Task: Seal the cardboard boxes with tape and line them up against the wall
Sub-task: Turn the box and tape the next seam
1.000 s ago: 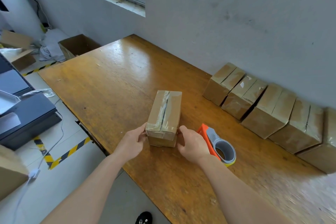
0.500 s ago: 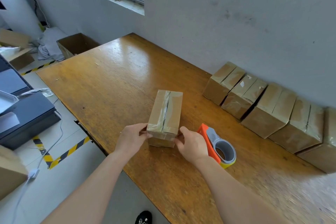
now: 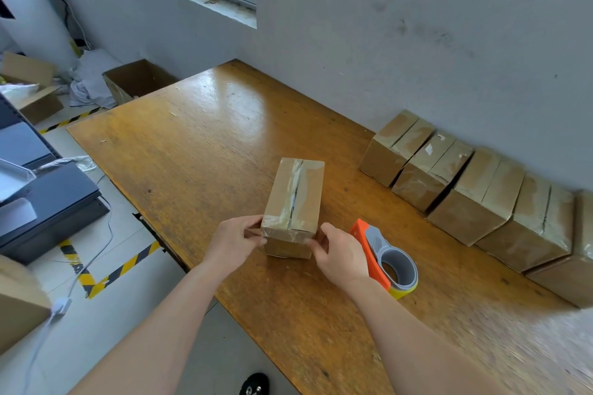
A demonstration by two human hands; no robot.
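Observation:
A small cardboard box (image 3: 293, 199) with clear tape along its top seam stands on the wooden table (image 3: 199, 151). My left hand (image 3: 232, 242) grips the box's near left corner. My right hand (image 3: 341, 255) pinches its near right corner, where the tape folds over the edge. An orange and grey tape dispenser (image 3: 386, 258) lies on the table just right of my right hand. Several taped boxes (image 3: 475, 202) stand in a row against the grey wall (image 3: 417, 42) at the right.
The table's front edge runs diagonally below my arms. An open cardboard box (image 3: 136, 78) sits on the floor past the table's far left corner. A dark shelf unit (image 3: 41, 192) and yellow-black floor tape (image 3: 118, 269) lie to the left.
The box stays in place. Both hands have shifted slightly at its near end, the fingers now curled more tightly over the top corners. The camera has tilted a little.

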